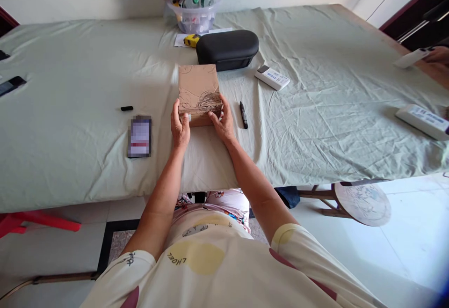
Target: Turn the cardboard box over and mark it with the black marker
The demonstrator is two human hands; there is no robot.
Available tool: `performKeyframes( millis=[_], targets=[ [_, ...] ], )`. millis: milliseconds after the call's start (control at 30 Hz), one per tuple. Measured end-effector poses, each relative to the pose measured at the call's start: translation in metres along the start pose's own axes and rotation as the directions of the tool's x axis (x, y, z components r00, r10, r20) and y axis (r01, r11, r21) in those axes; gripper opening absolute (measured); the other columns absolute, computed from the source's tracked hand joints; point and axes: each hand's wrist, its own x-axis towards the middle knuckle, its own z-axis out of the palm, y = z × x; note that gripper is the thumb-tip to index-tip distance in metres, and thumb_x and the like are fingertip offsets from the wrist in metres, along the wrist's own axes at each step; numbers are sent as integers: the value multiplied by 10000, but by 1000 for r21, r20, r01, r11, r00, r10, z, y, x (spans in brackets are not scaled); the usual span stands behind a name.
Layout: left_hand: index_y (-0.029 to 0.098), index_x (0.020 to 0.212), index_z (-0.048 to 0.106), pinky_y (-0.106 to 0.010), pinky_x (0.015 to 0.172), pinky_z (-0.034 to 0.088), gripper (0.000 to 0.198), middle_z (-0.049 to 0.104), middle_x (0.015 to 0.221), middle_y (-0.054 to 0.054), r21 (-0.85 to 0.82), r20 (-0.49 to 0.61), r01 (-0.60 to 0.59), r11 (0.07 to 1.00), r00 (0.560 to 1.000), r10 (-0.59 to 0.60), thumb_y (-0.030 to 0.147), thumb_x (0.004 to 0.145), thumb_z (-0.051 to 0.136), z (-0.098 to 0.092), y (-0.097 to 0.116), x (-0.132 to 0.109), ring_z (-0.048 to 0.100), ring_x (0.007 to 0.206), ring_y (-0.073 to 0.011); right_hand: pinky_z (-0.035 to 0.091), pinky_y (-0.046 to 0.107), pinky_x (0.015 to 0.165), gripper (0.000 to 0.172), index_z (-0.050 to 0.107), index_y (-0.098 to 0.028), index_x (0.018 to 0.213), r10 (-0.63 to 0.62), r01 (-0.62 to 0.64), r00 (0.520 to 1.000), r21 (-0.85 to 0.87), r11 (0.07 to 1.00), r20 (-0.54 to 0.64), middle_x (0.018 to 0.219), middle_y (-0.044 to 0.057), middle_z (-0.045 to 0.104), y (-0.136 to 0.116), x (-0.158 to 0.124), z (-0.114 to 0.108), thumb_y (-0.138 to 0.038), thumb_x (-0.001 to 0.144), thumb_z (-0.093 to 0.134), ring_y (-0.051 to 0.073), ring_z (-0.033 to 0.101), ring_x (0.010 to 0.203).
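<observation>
A small brown cardboard box [198, 84] with black scribbled lines rests on the cloth in front of me. My left hand [180, 126] grips its left side, thumb at the near edge. On the opposite side, my right hand [223, 120] is closed round the near right corner, thumb on the front. A black marker [243, 115] lies uncapped just right of my right hand. Its black cap [126, 108] is off to the left, above a phone [139, 137] with a blurred screen. Behind the box sits a black hard case [228, 49].
A yellow tape measure [191, 40] lies by the case, with a clear plastic tub [195, 17] of bottles behind. White devices [272, 77] lie to the right. Another person's hand [438, 56] shows at the right edge. Below are a stool [363, 204] and a red plastic piece [42, 221].
</observation>
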Motion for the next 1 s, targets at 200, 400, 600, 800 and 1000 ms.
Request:
performKeyframes(
  millis=[200, 400, 600, 800, 1000],
  targets=[
    [245, 1529, 547, -427, 1316, 347, 723, 558, 1617, -147, 44, -1, -35, 998, 999, 35, 748, 1041, 369, -6, -10, 10, 495, 1538, -267, 543, 477, 1191, 837, 355, -338, 1663, 58, -59, 998, 76, 995, 12, 1722, 58, 434, -7, -4, -1, -706, 956, 613, 255, 463, 1544],
    [251, 1501, 580, -417, 1285, 397, 586, 611, 1573, -127, 90, 5, -43, 995, 999, 43, 619, 1091, 379, -5, -12, 13, 545, 1491, -248, 378, 480, 1334, 850, 335, -322, 1667, 14, -13, 1000, 29, 999, -15, 1719, 66, 434, -4, -2, 1, -704, 958, 609, 226, 362, 1626],
    [294, 1515, 582, -443, 1284, 425, 506, 613, 1582, -99, 57, 42, -1, 998, 999, -1, 525, 1081, 467, -6, -8, 13, 583, 1443, -245, 339, 469, 1355, 823, 312, -333, 1663, 36, -36, 999, 1, 999, -17, 1744, 45, 396, -3, -3, 3, -670, 975, 614, 217, 311, 1653],
    [301, 1498, 606, -454, 1303, 401, 559, 629, 1567, -88, 10, 25, -4, 1000, 1000, 4, 615, 1080, 407, -4, -10, 16, 572, 1463, -248, 339, 508, 1353, 863, 305, -288, 1672, 30, -28, 999, 32, 999, -39, 1748, 88, 386, -5, -5, 4, -623, 950, 638, 232, 324, 1649],
    [263, 1559, 528, -428, 1312, 363, 700, 578, 1608, -131, -20, 62, -35, 999, 997, 37, 710, 1068, 308, -4, -12, 11, 512, 1528, -254, 476, 479, 1264, 818, 307, -289, 1696, 60, -60, 998, -16, 998, -7, 1773, 66, 358, -8, -10, 0, -588, 981, 567, 240, 402, 1605]
  ],
)
